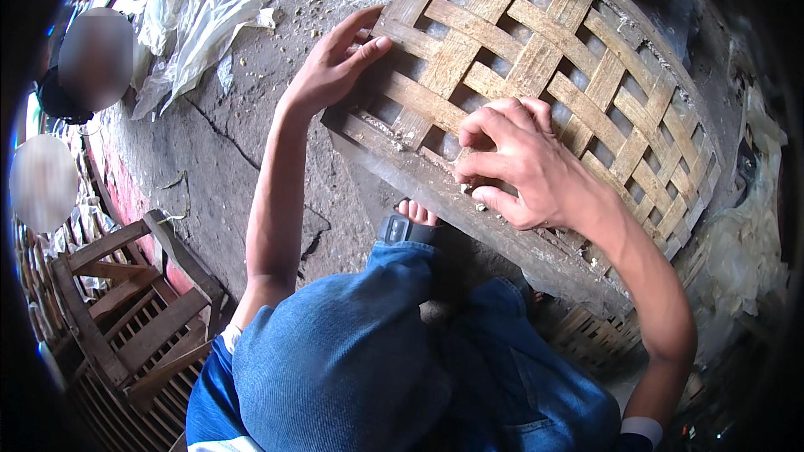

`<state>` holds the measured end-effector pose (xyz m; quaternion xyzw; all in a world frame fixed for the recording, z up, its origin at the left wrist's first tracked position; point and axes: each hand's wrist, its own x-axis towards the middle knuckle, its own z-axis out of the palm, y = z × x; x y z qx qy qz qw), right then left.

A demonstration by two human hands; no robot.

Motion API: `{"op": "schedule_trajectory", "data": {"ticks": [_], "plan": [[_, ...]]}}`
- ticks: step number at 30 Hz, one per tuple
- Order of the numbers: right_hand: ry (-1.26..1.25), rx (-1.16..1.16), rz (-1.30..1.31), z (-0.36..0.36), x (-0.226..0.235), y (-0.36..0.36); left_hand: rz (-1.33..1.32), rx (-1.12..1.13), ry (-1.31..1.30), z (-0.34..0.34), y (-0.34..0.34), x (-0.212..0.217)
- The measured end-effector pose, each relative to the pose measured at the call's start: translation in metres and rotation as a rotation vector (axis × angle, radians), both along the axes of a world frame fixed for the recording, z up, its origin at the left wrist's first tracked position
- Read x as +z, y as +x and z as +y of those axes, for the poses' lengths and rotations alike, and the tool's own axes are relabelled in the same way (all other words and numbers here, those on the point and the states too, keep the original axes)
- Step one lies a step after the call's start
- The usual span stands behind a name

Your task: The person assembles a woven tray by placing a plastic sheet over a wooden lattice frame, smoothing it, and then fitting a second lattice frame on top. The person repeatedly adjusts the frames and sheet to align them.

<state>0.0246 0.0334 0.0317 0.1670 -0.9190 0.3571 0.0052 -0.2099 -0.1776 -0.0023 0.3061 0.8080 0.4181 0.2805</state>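
Observation:
A wooden-framed panel of woven bamboo strips (536, 71) lies tilted across the upper right, square gaps showing between its strips. My left hand (331, 71) is at its left edge, thumb on top and fingers partly hidden round the side, gripping it. My right hand (523, 169) rests on the near part of the lattice, fingers curled and tips pressed together against the strips. Whatever those fingers hold, if anything, is hidden. Whitish crumbs cling along the near wooden rail (398, 141) beside my right hand.
Crumpled clear plastic sheets (205, 21) lie on the cracked concrete floor (243, 151), with scattered crumbs nearby. A slatted wooden rack (138, 305) stands at the lower left. Two people (75, 105) are at the far left. More plastic (741, 234) hangs at the right.

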Motion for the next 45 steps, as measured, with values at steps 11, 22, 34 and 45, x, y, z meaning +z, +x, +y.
{"op": "schedule_trajectory", "data": {"ticks": [11,22,34,45], "plan": [[-0.079,-0.118,0.059,-0.001,-0.003,0.011,-0.041,-0.017,0.113,0.003,-0.004,-0.001],[-1.041,-1.244,0.802,0.099,0.065,0.364,0.59,-0.055,0.17,0.009,0.013,0.036],[-0.663,-1.727,0.466,0.017,-0.005,0.292,1.01,-0.288,0.006,0.046,0.049,0.033],[0.101,-0.517,0.034,-0.017,-0.002,0.145,0.993,-0.239,-0.056,0.036,0.059,0.017]]}}
